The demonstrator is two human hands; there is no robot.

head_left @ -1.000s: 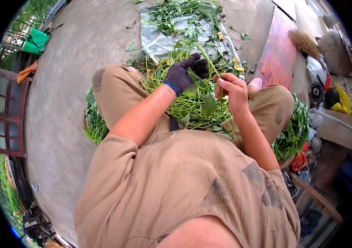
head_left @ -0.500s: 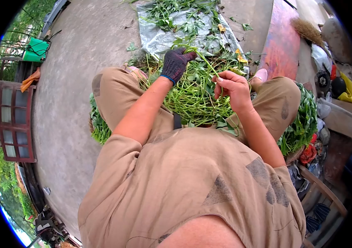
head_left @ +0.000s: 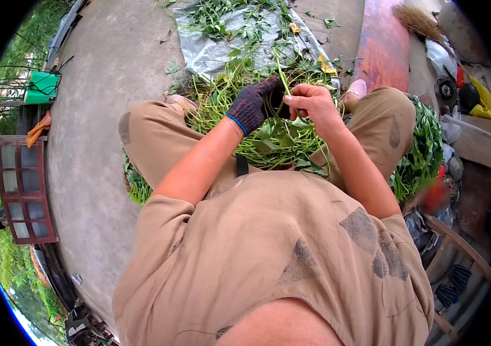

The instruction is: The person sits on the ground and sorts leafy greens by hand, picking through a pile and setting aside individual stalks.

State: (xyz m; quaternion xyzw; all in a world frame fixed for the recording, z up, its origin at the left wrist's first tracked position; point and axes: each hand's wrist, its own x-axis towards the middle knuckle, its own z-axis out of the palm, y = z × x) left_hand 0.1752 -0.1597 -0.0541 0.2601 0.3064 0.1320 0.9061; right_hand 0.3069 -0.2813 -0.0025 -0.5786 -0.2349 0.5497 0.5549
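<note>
My left hand (head_left: 252,105), in a dark knitted glove with a blue cuff, is closed around a long green leafy-vine stem (head_left: 280,68); its fingertips are partly hidden. Close beside it, my bare right hand (head_left: 314,107) pinches the same stem between thumb and fingers. The stem's upper end points up and away from me. Beneath both hands, between my knees, lies a tangled heap of cut green stems (head_left: 274,151) with some leaves.
A grey plastic sheet (head_left: 199,56) with leafy cuttings (head_left: 211,20) lies ahead. Bundled greens (head_left: 424,150) are by my right knee, more greens (head_left: 137,184) by my left. A reddish board (head_left: 381,52), a broom head (head_left: 415,22) and bags are at right.
My hands have come closer together, with the left lower and nearer the right. The stem between them now stands more upright. The whole view has shifted slightly.
</note>
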